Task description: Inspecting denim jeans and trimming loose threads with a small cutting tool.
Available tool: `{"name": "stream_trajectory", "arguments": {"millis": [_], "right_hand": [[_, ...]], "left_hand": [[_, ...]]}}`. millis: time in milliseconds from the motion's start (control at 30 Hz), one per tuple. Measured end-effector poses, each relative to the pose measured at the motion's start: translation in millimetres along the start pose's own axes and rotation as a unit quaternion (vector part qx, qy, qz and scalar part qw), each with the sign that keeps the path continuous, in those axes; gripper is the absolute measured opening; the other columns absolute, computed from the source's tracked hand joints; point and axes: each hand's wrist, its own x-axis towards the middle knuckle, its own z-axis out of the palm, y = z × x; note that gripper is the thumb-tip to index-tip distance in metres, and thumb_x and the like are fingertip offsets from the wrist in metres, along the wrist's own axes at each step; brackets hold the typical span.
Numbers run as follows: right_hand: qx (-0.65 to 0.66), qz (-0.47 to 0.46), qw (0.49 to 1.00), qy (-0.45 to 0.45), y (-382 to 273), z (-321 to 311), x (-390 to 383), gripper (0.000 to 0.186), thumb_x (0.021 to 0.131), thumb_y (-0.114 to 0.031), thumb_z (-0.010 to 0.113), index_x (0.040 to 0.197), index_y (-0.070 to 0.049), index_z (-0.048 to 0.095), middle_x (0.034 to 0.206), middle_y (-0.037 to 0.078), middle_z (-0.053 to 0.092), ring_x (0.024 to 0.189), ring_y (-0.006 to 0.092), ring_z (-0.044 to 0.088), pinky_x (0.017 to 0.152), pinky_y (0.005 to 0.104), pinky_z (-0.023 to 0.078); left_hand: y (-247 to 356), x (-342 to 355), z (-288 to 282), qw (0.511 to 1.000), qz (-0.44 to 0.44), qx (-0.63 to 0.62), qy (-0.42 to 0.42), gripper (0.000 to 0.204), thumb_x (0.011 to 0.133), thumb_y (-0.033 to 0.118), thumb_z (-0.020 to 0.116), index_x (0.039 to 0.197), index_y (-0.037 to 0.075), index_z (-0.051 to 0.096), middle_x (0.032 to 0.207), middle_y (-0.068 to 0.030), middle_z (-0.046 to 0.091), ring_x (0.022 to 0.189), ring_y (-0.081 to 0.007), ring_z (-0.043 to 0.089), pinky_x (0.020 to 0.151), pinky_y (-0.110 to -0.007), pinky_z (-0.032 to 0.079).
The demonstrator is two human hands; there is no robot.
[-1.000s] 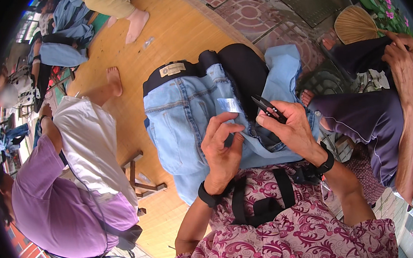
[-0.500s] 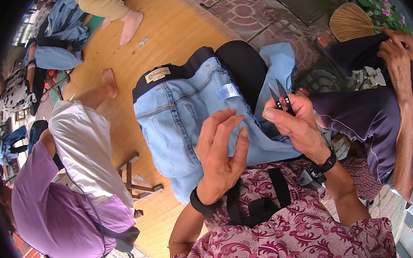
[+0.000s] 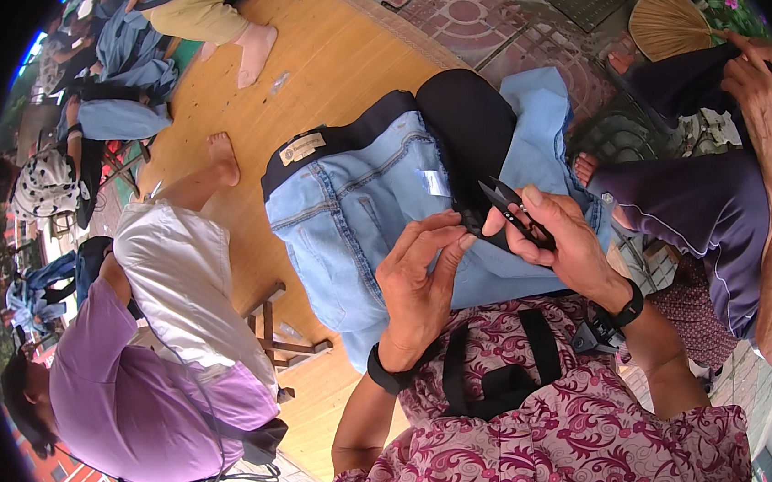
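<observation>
Light blue jeans [image 3: 352, 210] lie over my lap, waistband with a tan patch at the upper left. My right hand [image 3: 562, 245] grips small black thread snips [image 3: 504, 204], their blades pointing up-left over the denim. My left hand [image 3: 419, 281] pinches the fabric just below the blades, its fingertips at the edge of a dark inner panel [image 3: 468, 138]. Both wrists wear black bands.
A person in a purple top and white trousers [image 3: 156, 349] sits close on my left on a small wooden stool [image 3: 281, 337]. Another person in dark purple [image 3: 718, 224] sits at the right, with a woven fan [image 3: 667, 22] above. More people with jeans sit on the wooden floor [image 3: 346, 63] at the upper left.
The jeans have shifted up and left on my lap. My right hand turned the snips so the blades point at the fabric, and my left hand moved to pinch the denim beneath them.
</observation>
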Motion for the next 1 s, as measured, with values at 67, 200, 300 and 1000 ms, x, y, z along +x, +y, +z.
{"name": "stream_trajectory", "arguments": {"millis": [67,200,300,1000], "right_hand": [[-0.008,0.015,1.0,0.008,2.3,0.3,-5.8,0.05,0.107,-0.043,0.039,0.1,-0.001,0.065,0.063,-0.005,0.04,0.055,0.0047,0.033,0.049,0.0214,0.026],[-0.074,0.032,0.997,0.0,3.7,-0.8,-16.9,0.049,0.106,-0.043,0.042,0.097,-0.001,0.066,0.064,-0.004,0.04,0.058,0.0045,0.034,0.051,0.021,0.027],[-0.064,0.078,0.995,-0.007,2.1,-1.8,-21.2,0.049,0.105,-0.044,0.044,0.096,-0.001,0.066,0.064,-0.005,0.04,0.058,0.0045,0.034,0.052,0.021,0.028],[-0.405,-0.094,0.909,0.001,25.2,-6.1,-27.8,0.031,0.094,-0.026,0.068,0.105,0.003,0.064,0.082,0.017,0.067,0.071,0.0287,0.066,0.062,0.0374,0.047]], "left_hand": [[-3.4,-4.8,0.7,0.999,-0.017,-0.028,0.003,0.009,0.087,-0.002,0.071,0.095,0.0,0.069,0.101,-0.0105,0.071,0.091,-0.0172,0.066,0.08,-0.029,0.05],[-4.3,-10.0,1.8,0.987,-0.106,-0.119,0.019,0.007,0.089,-0.001,0.07,0.095,-0.002,0.066,0.102,-0.0122,0.07,0.087,-0.0203,0.068,0.079,-0.03,0.054],[-9.9,-10.8,3.1,0.994,-0.058,-0.092,0.017,0.005,0.092,0.003,0.068,0.095,0.0,0.065,0.1,-0.0079,0.068,0.083,-0.0144,0.061,0.076,-0.027,0.047],[-13.3,-18.2,0.6,0.983,-0.124,-0.129,-0.033,0.011,0.101,0.012,0.06,0.097,0.002,0.058,0.093,-0.0073,0.069,0.089,-0.0126,0.061,0.086,-0.026,0.045]]}}
